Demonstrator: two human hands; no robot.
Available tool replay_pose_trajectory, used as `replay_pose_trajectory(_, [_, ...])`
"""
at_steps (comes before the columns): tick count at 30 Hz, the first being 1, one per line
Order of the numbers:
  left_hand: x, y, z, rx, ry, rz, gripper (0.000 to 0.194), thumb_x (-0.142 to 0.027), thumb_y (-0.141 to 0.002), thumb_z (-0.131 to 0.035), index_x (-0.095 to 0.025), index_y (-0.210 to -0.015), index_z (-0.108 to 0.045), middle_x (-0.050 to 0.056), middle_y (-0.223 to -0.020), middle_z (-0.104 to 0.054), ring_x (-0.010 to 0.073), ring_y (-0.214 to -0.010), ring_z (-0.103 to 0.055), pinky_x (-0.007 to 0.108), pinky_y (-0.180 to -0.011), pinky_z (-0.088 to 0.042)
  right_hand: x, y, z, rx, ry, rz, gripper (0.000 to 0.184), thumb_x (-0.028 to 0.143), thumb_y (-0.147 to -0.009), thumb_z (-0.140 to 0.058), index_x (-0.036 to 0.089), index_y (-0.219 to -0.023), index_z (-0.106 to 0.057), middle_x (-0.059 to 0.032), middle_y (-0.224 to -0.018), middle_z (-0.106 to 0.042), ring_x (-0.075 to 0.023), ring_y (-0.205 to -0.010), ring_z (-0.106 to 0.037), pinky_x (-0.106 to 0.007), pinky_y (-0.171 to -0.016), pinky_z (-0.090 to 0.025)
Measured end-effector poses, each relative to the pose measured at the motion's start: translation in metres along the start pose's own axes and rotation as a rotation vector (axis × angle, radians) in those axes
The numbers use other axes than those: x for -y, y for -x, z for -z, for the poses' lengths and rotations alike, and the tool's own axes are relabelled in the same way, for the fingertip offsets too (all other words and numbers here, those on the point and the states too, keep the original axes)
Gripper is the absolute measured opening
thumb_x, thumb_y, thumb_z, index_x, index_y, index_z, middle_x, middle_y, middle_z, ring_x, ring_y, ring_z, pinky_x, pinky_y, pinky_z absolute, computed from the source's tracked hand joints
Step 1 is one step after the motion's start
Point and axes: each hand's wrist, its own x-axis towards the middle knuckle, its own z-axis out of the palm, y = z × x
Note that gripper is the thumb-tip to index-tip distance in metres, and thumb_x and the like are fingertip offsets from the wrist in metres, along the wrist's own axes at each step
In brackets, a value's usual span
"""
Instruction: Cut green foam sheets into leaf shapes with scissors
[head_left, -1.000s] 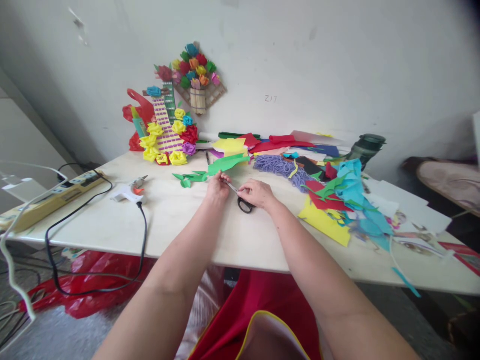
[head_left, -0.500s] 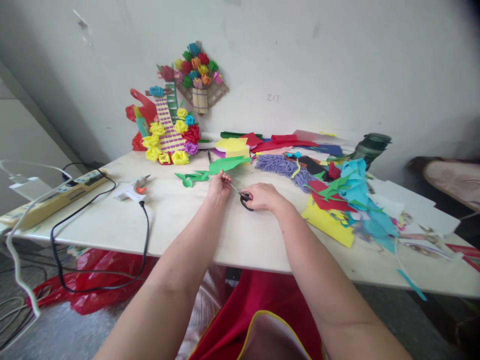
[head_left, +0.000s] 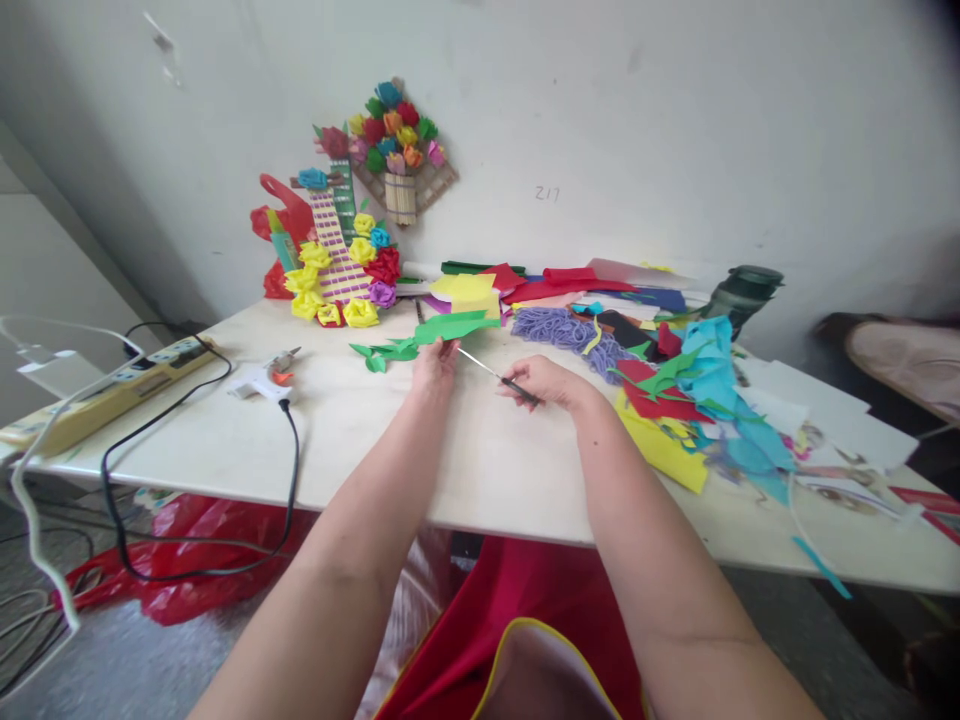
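My right hand point(head_left: 546, 380) is closed around the black handles of a pair of scissors point(head_left: 519, 389). The thin metal blades point up and left, their tip close to my left fingers. At the near edge of a long sheet of green paper point(head_left: 454, 327), my left hand point(head_left: 435, 366) has its fingers closed on it; the exact grip is partly hidden. Just left of that hand lie several cut green paper leaves point(head_left: 379, 353), some overlapping the sheet.
A glue gun point(head_left: 262, 380) and power strip point(head_left: 112, 392) are on the left. Yellow paper flowers point(head_left: 361, 313) decorate a woven piece at the back. Purple yarn point(head_left: 562, 335), yellow paper point(head_left: 664, 445), blue crepe paper point(head_left: 712, 365) and a dark bottle point(head_left: 742, 300) stand right.
My right hand has drawn the scissors slightly right and turned them, so the handle loops now show edge-on. My left hand has turned and moved slightly up, against the green paper.
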Motion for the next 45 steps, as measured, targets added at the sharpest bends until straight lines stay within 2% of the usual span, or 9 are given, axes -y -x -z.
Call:
replay_pose_trajectory(4, [-0.001, -0.002, 0.001, 0.002, -0.008, -0.007, 0.018, -0.001, -0.08, -0.049, -0.015, -0.07, -0.054, 0.001, -0.066, -0.06, 0.0095, -0.066, -0.062, 0.023, -0.071, -0.054, -0.006, 0.003, 0.009, 0.051, -0.086, 0.05, 0.038, 0.051, -0.07, -0.067, 0.014, -0.073, -0.056, -0.0039, -0.057, -0.063, -0.0093, -0.038, -0.053, -0.017, -0.031, -0.029])
replay_pose_trajectory(8, [0.0, -0.002, 0.001, 0.007, -0.022, 0.014, 0.017, 0.0, -0.08, -0.048, -0.014, -0.072, -0.053, 0.002, -0.065, -0.062, 0.0106, -0.065, -0.063, 0.023, -0.072, -0.053, -0.007, 0.003, 0.008, 0.101, -0.145, 0.022, 0.044, 0.057, -0.075, -0.059, 0.014, -0.08, -0.055, -0.0033, -0.056, -0.062, -0.011, -0.038, -0.055, -0.018, -0.029, -0.029])
replay_pose_trajectory(15, [0.004, 0.0, 0.002, 0.102, -0.1, 0.045, 0.015, 0.001, -0.076, -0.048, -0.012, -0.072, -0.055, 0.006, -0.069, -0.065, 0.0158, -0.073, -0.066, 0.032, -0.083, -0.051, -0.007, -0.002, 0.001, 0.092, -0.249, 0.007, 0.042, 0.056, -0.076, -0.059, 0.015, -0.081, -0.054, 0.0004, -0.053, -0.058, -0.0096, -0.037, -0.053, -0.018, -0.03, -0.032])
replay_pose_trajectory(25, [0.013, 0.0, 0.004, 0.232, -0.171, 0.084, 0.013, -0.001, -0.072, -0.054, -0.013, -0.073, -0.057, 0.005, -0.068, -0.065, 0.0168, -0.077, -0.067, 0.034, -0.085, -0.052, -0.01, -0.011, -0.01, 0.024, -0.459, -0.026, 0.039, 0.051, -0.079, -0.06, 0.013, -0.084, -0.053, -0.0017, -0.055, -0.06, -0.0085, -0.038, -0.054, -0.015, -0.026, -0.023])
replay_pose_trajectory(32, [0.012, 0.003, 0.003, 0.256, -0.179, 0.113, 0.013, 0.0, -0.073, -0.053, -0.012, -0.075, -0.057, 0.006, -0.068, -0.066, 0.0172, -0.078, -0.067, 0.035, -0.086, -0.052, -0.017, -0.015, -0.013, 0.001, -0.491, -0.005, 0.043, 0.056, -0.076, -0.06, 0.014, -0.085, -0.053, 0.0006, -0.053, -0.057, -0.0089, -0.038, -0.054, -0.016, -0.027, -0.028])
replay_pose_trajectory(45, [0.016, 0.003, 0.003, 0.285, -0.162, 0.094, 0.015, 0.002, -0.074, -0.053, -0.013, -0.072, -0.057, 0.004, -0.066, -0.065, 0.0154, -0.078, -0.067, 0.035, -0.089, -0.051, -0.02, -0.02, -0.016, -0.052, -0.518, -0.001, 0.042, 0.055, -0.08, -0.056, 0.014, -0.091, -0.056, 0.0017, -0.055, -0.056, -0.0081, -0.038, -0.053, -0.016, -0.028, -0.029])
